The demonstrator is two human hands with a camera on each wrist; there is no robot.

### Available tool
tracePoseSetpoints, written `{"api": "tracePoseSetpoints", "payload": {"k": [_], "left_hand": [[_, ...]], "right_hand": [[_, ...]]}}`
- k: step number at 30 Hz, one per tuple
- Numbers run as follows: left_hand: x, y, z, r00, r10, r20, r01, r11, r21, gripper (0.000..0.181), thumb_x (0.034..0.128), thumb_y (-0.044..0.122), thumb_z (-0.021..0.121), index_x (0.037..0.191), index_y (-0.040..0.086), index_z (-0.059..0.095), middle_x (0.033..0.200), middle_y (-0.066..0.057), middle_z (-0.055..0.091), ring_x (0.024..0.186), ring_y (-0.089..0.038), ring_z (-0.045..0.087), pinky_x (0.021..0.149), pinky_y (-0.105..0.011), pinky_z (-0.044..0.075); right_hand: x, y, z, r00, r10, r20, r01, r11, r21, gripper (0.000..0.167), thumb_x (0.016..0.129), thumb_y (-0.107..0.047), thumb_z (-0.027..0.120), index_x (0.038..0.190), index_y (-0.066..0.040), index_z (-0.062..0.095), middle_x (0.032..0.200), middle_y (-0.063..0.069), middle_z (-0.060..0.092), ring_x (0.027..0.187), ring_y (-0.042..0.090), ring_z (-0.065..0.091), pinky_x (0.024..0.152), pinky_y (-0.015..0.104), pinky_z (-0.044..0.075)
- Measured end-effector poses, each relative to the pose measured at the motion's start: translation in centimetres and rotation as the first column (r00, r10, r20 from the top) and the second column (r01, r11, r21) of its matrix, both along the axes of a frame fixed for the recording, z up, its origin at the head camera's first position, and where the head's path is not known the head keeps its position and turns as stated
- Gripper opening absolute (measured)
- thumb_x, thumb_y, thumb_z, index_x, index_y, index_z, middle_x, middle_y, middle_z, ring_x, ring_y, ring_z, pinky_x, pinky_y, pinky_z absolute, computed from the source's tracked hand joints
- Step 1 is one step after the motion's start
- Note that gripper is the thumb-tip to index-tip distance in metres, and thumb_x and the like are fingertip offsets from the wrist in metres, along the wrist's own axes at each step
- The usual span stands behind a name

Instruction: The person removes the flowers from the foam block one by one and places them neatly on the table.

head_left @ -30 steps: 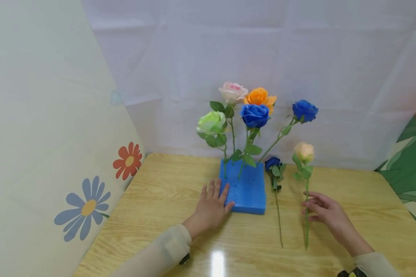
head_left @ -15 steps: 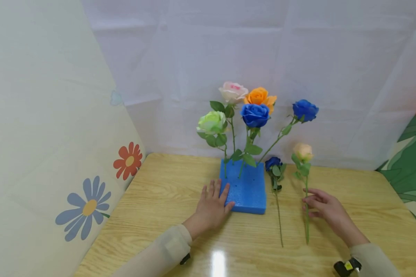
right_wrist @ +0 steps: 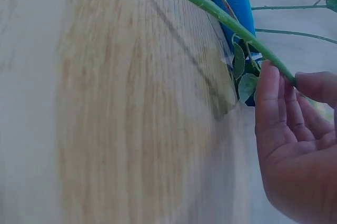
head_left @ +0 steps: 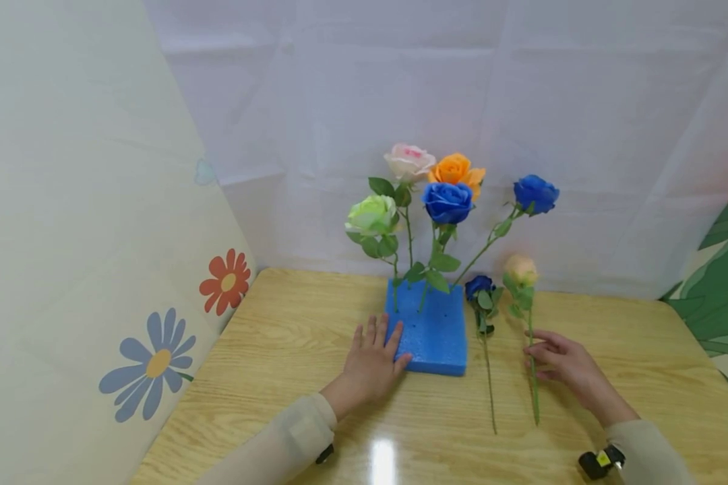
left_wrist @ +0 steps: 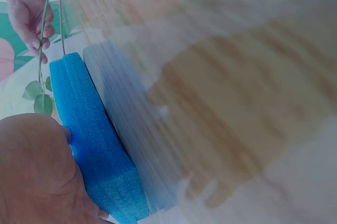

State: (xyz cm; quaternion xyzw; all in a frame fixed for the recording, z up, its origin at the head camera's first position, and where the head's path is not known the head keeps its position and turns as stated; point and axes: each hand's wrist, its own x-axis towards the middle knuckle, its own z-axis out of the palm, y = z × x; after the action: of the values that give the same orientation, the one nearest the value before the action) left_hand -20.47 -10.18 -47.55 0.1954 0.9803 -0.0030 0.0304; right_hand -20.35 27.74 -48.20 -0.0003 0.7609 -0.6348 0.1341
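Observation:
A blue foam block [head_left: 431, 337] lies on the table, with several roses standing in it: green [head_left: 371, 215], pink-white, orange and two blue. My left hand [head_left: 370, 367] rests with spread fingers on the block's left edge; in the left wrist view the palm side [left_wrist: 39, 171] is against the foam [left_wrist: 100, 140]. My right hand [head_left: 573, 370] pinches the green stem of a peach rose [head_left: 520, 271] between thumb and fingers, right of the block. The right wrist view shows that stem [right_wrist: 231, 23] raised off the table, its cut end free of the hand [right_wrist: 303, 140].
A smaller dark blue rose [head_left: 479, 288] lies on the wooden table [head_left: 291, 337] between the block and my right hand, its thin stem toward me. A white cloth [head_left: 340, 101] hangs behind the table; a flower-printed sheet [head_left: 67, 236] is at the left.
My right hand has moved slightly left with the peach rose, whose bloom has shifted left and now tilts toward the block. My left hand and the block have stayed in place.

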Motion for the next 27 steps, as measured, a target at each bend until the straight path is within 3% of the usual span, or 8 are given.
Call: {"api": "tracePoseSetpoints", "payload": {"k": [27], "left_hand": [[0.11, -0.02, 0.02, 1.0, 0.001, 0.004, -0.001, 1.0, 0.008, 0.069, 0.1082, 0.056, 0.021, 0.164, 0.015, 0.019, 0.167, -0.021, 0.014, 0.153, -0.045, 0.014, 0.121, -0.06, 0.016]], "right_hand": [[0.08, -0.12, -0.91, 0.994, 0.025, 0.109, -0.028, 0.999, 0.022, 0.061, 0.105, -0.013, 0.054, 0.153, 0.012, 0.025, 0.114, 0.008, 0.071, 0.091, 0.014, 0.07, 0.076, 0.034, 0.06]]}}
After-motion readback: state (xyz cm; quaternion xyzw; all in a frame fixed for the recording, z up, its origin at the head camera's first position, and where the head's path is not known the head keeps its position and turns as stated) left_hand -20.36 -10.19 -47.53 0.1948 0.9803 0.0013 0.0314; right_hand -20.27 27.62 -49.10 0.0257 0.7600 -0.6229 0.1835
